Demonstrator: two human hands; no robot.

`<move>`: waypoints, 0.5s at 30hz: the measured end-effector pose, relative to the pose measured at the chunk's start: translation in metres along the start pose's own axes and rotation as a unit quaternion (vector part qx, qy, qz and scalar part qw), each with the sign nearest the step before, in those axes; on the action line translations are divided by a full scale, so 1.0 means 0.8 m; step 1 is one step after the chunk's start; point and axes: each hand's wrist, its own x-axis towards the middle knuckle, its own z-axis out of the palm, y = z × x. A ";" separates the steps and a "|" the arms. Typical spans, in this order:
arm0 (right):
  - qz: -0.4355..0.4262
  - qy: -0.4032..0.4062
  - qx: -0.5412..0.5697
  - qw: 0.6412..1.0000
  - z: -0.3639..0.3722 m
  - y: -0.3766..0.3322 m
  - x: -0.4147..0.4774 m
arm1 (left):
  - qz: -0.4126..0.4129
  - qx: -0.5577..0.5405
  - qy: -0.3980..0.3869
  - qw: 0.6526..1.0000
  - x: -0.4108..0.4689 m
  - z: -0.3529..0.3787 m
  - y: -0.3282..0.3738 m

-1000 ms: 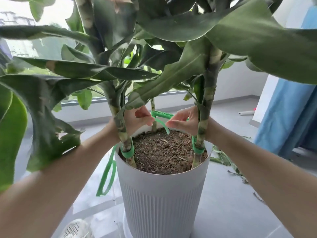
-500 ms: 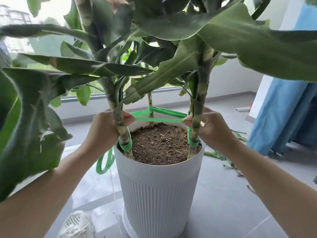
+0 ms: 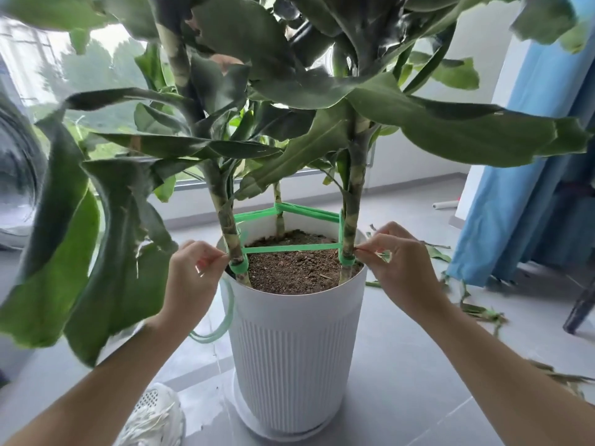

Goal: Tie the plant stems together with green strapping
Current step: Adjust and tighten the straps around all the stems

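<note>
Three plant stems rise from soil in a white ribbed pot (image 3: pixel 296 355): a left stem (image 3: pixel 229 230), a right stem (image 3: pixel 351 220) and a thin rear stem (image 3: pixel 278 217). Green strapping (image 3: pixel 289 248) runs taut between the left and right stems just above the soil, and more of it loops higher around all three stems. My left hand (image 3: pixel 193 272) pinches the strapping beside the left stem. My right hand (image 3: pixel 394 252) pinches it at the outer side of the right stem. A loose loop of strapping (image 3: pixel 222 320) hangs down the pot's left side.
Large drooping leaves (image 3: pixel 80 252) crowd the left and top of the view. A blue curtain (image 3: pixel 528 188) hangs at the right, with cut leaves (image 3: pixel 479 312) strewn on the grey tiled floor. A white shoe (image 3: pixel 154 416) sits near the pot's base. A window lies behind.
Both hands have dropped lower along the stems, drawing the front run of strapping down to just above the soil. The view has pulled back slightly.
</note>
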 end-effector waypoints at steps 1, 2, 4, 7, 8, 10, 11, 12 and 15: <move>0.007 0.006 0.006 1.000 0.001 -0.003 -0.002 | 0.001 0.003 0.003 1.000 -0.004 0.001 0.000; 0.013 0.010 0.014 1.000 0.003 -0.006 -0.005 | -0.003 0.003 0.004 1.000 -0.008 0.002 0.000; 0.019 0.014 0.027 0.999 0.004 -0.012 -0.010 | -0.015 -0.018 0.007 1.000 -0.015 0.005 0.004; 0.024 0.016 0.028 0.999 0.001 -0.014 -0.022 | -0.063 -0.056 0.003 0.996 -0.022 0.009 0.011; 0.026 0.017 0.028 0.999 -0.001 -0.014 -0.027 | -0.081 -0.067 -0.003 0.994 -0.025 0.009 0.013; 0.022 0.012 0.033 0.999 -0.006 -0.016 -0.037 | -0.104 -0.077 -0.022 0.991 -0.031 0.009 0.020; 0.017 0.007 0.038 0.999 -0.008 -0.020 -0.041 | -0.111 -0.073 -0.034 0.991 -0.034 0.009 0.024; 0.010 0.000 0.043 0.999 -0.009 -0.023 -0.043 | -0.113 -0.064 -0.047 0.990 -0.038 0.008 0.030; 0.009 -0.033 0.084 0.996 -0.008 -0.033 -0.047 | -0.091 -0.009 -0.080 0.993 -0.053 0.009 0.043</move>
